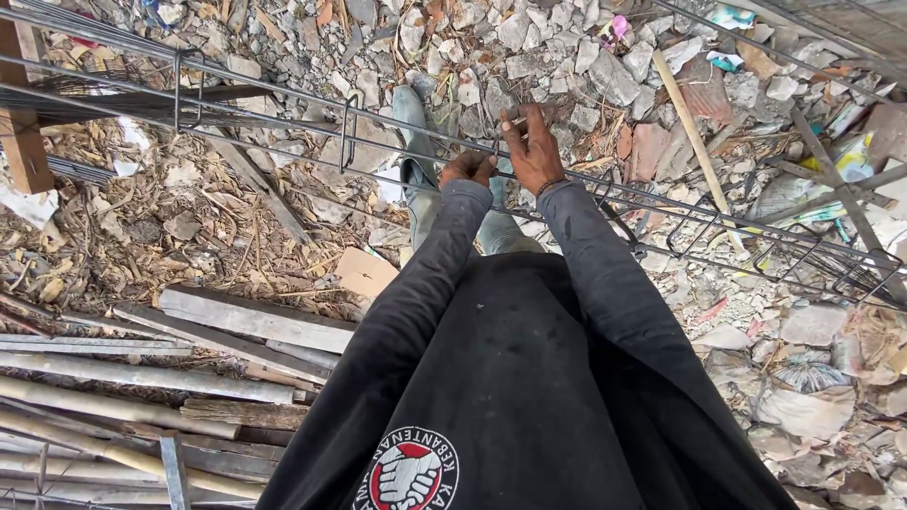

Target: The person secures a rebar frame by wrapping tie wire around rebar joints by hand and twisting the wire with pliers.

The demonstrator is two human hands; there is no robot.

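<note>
A long cage of thin steel reinforcing bars (pixel 283 99) with rectangular stirrups runs across the view from upper left to right. My left hand (pixel 468 168) is fisted around a bar at the cage's middle. My right hand (pixel 532 146) sits just to its right, fingers curled over the top bar (pixel 605 184) and pinching a stirrup (pixel 499 146) there. Both sleeves are dark. My legs in grey trousers (pixel 416 170) stand below the cage on rubble.
Broken stone and debris (pixel 567 47) cover the ground. Grey planks and bamboo poles (pixel 142 378) lie at lower left. A wooden post (pixel 19 132) stands at the left edge. More stirrups (pixel 699 231) hang on the cage to the right.
</note>
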